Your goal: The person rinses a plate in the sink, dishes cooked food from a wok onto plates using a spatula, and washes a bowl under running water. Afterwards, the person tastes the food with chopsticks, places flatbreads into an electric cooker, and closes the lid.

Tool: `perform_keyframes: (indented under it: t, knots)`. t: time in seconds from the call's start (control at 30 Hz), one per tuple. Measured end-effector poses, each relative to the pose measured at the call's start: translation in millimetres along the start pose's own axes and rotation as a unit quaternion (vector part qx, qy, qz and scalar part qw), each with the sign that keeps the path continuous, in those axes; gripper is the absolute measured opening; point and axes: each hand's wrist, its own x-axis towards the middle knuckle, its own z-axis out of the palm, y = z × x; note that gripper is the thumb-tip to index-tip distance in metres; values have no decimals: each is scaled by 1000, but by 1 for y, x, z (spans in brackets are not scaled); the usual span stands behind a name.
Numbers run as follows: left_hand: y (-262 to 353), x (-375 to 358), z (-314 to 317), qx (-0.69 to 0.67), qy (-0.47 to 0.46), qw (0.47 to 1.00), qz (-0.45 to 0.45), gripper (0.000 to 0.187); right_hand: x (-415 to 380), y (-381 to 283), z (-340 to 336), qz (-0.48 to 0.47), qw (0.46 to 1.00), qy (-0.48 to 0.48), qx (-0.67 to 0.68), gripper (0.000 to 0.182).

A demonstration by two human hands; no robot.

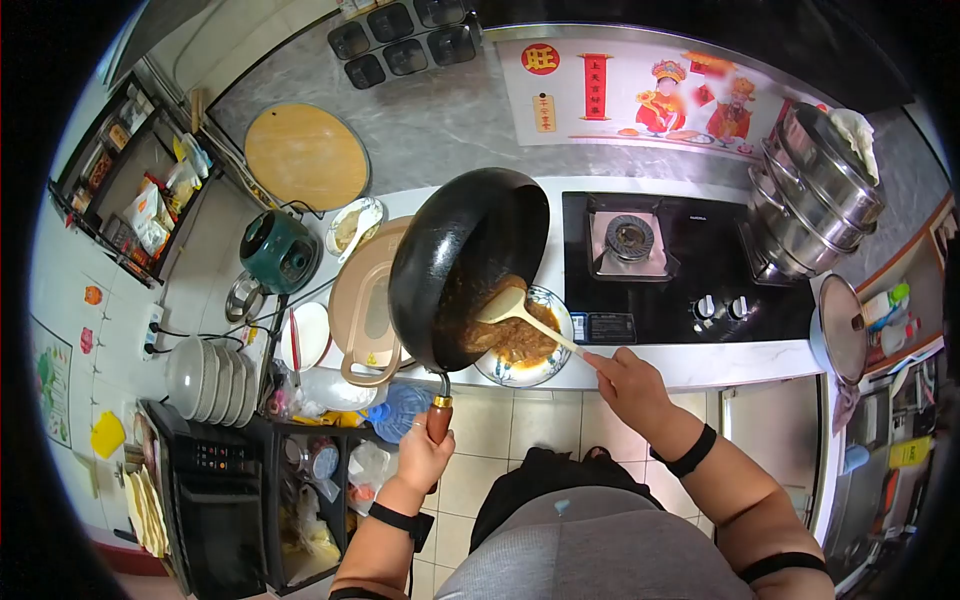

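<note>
My left hand [424, 458] is closed around the wooden handle of a black wok [425, 270], which is tipped on its side over the counter. Between the fingers of my right hand [632, 388] is the handle of a pale cooking spoon [512, 305], its head at the wok's lower rim. Brown, saucy food [525, 342] lies on a blue-patterned white plate [562, 310] under the rim. Some of the food also clings inside the wok. The wok covers the plate's left part.
A black gas stove [690, 270] with a steel steamer pot [815, 200] is on the right. Left of the wok are a tan lidded basin [345, 310], a white plate with chopsticks [312, 335] and a green rice cooker [278, 250]. A water jug [402, 412] stands below the counter.
</note>
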Motion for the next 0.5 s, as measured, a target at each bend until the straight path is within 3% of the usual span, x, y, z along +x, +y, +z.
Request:
perform_keyframes:
  t: [0.3,0.5]
  knots:
    - [2,7,-10,62,-16,997,33,35,-3,4,-17,20,1000,-22,-2,34]
    - [6,7,-15,92,-14,995,44,33,1,12,-18,6,991,87,100,36]
